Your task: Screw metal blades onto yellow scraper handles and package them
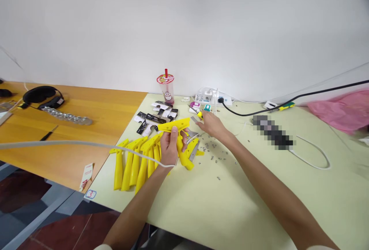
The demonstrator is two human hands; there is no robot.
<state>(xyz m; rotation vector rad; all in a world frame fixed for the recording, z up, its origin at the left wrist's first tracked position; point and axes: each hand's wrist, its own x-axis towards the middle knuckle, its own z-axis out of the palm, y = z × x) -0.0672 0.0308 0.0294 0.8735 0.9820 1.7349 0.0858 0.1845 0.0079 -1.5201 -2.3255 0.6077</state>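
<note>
My left hand [169,148] is closed around a yellow plastic T-shaped scraper [174,125], its wide head raised and the thumb pressed on it. My right hand [212,124] grips a screwdriver [200,115] with a yellow and black handle; its thin shaft points up and left. A small grey metal blade [194,119] shows at the right fingertips; whether they pinch it I cannot tell. Several yellow scrapers [133,167] lie in a row left of my left hand. Under the hands are more yellow parts and grey blades [194,152]. Small metal fasteners [212,158] are scattered below my right wrist.
Black and white cards [155,119] lie behind the scrapers, near a drink cup [167,90] with a red straw. A power strip [211,98] with a black cable runs along the wall. A white cord [86,143] crosses in front of my left wrist. Headphones [43,96] lie far left.
</note>
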